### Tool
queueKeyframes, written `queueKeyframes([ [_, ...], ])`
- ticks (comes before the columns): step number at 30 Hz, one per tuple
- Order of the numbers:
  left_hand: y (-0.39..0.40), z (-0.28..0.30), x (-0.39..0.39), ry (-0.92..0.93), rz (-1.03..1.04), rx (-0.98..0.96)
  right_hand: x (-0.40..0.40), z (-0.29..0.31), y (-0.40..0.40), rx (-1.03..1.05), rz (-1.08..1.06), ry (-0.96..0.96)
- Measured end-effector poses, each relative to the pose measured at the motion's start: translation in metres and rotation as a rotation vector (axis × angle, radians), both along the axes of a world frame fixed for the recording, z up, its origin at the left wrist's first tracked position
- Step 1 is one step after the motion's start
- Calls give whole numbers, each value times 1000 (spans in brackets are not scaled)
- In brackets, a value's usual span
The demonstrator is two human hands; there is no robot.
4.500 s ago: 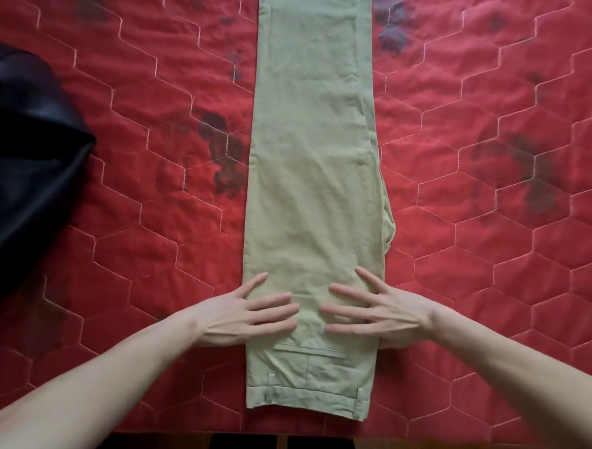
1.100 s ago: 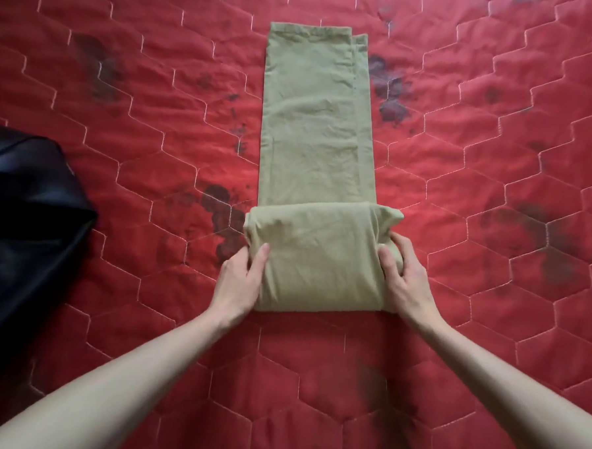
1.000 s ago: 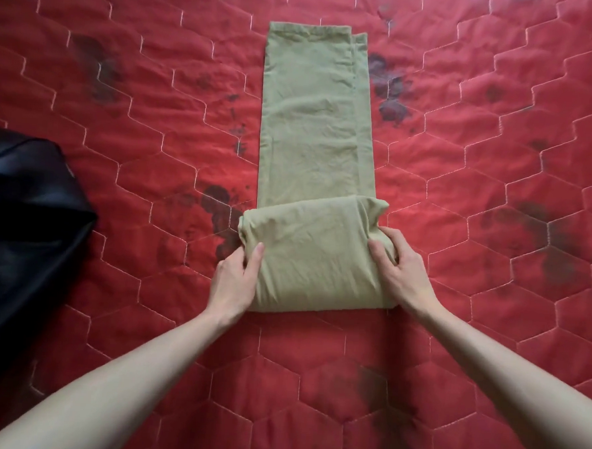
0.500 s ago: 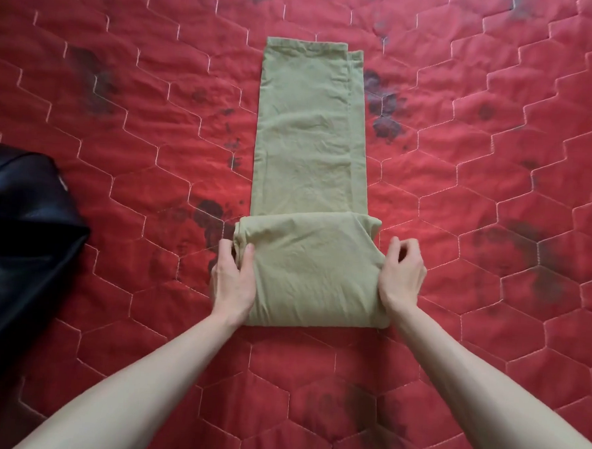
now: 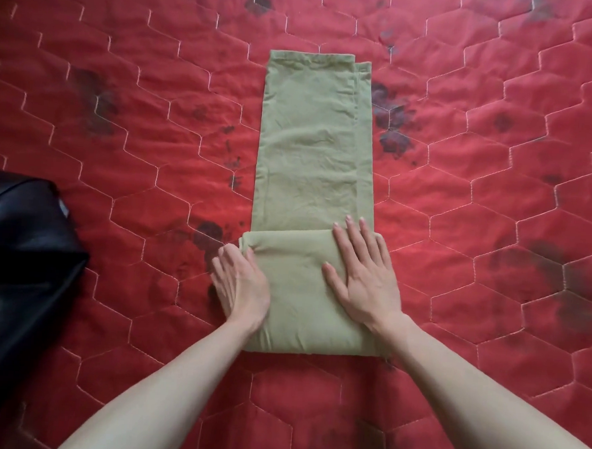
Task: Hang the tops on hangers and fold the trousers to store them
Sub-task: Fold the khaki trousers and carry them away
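i have the khaki trousers [image 5: 314, 163] lying mid-quilt, waist end folded over. my right hand [image 5: 364, 276] presses flat on the fold, fingers straight; my left hand [image 5: 240, 283] rests against its left edge, gripping nothing. the bulky fold could spring open or skew if i let up. red hexagon-stitched quilt [image 5: 493, 234], dark-stained; black garment [image 5: 18, 264] at left.
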State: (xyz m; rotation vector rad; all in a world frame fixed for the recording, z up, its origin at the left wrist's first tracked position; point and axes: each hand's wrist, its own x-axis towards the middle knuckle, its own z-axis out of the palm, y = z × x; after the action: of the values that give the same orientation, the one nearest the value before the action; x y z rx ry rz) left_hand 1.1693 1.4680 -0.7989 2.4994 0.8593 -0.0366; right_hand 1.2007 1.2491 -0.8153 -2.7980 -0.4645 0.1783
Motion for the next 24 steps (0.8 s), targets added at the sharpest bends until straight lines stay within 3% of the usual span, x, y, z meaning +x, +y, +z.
queueKeyframes([
  [3,13,-4,-4,-124,-249,151,2,-4,-4,28,50,8],
  [7,65,-4,-7,-164,-1125,327,6,0,-41,95,208,0],
  [10,101,2,-3,-111,-1449,439,3,3,-78,47,370,-34],
  [14,113,7,0,-112,-1523,417,-6,9,-115,-155,663,-77],
  [19,100,5,11,-42,-1550,319,-6,7,-114,-169,721,-81],
  [24,93,9,14,-68,-1521,214,-4,24,-91,-170,689,-205],
])
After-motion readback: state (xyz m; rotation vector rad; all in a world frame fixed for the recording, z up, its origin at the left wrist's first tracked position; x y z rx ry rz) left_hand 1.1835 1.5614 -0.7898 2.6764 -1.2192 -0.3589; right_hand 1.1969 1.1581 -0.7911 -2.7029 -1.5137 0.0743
